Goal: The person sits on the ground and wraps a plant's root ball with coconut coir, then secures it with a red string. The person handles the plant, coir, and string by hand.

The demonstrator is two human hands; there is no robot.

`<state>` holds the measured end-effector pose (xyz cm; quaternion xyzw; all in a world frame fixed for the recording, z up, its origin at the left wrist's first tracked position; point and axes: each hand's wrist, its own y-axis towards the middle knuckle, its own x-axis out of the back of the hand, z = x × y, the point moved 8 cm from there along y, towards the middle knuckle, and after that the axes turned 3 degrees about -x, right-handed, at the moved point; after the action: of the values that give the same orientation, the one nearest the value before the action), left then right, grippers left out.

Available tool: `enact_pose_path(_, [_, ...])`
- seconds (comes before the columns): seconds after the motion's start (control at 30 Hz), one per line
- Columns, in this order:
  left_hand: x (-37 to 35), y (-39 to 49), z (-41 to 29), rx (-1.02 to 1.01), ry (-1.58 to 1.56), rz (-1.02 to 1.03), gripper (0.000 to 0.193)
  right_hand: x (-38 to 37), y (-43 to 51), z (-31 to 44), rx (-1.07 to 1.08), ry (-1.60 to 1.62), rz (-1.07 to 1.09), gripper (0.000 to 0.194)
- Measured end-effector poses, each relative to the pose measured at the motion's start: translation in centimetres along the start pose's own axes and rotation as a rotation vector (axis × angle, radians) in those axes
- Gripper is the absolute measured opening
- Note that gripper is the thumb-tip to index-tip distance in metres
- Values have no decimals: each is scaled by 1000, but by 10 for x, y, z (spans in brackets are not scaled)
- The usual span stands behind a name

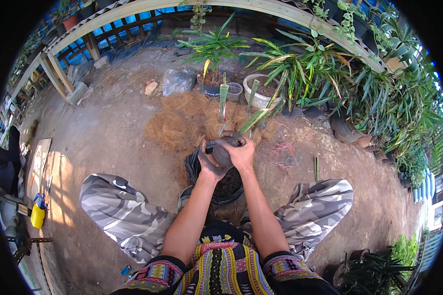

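A round, dark ball of wet soil is held between both my hands above a black plastic bag. My left hand cups the ball from the left and below, its palm smeared with soil. From the right and top, my right hand grips it, fingers over the upper side. A long green leaf with yellowish edges slants up and right from the ball's top. Dark loose soil lies in the open bag, partly hidden by my forearms.
Brown coconut fibre is heaped beyond the bag, with upright leaf pieces near it. Tangled pink string lies to the right. A clear plastic bag, a plastic cup and a white pot stand farther back. A yellow bottle is at left.
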<state>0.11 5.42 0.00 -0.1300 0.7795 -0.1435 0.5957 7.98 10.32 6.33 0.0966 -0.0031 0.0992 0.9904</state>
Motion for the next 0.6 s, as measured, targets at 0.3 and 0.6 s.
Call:
enact_pose_path(0.3, [13,20,-16,-78,153,47,51,0,-2,18,190,-46,130,48])
enact_pose_path(0.6, [-3,8,-7,-100,-147,183,53,6,-1,-24,-414,228,-33,36])
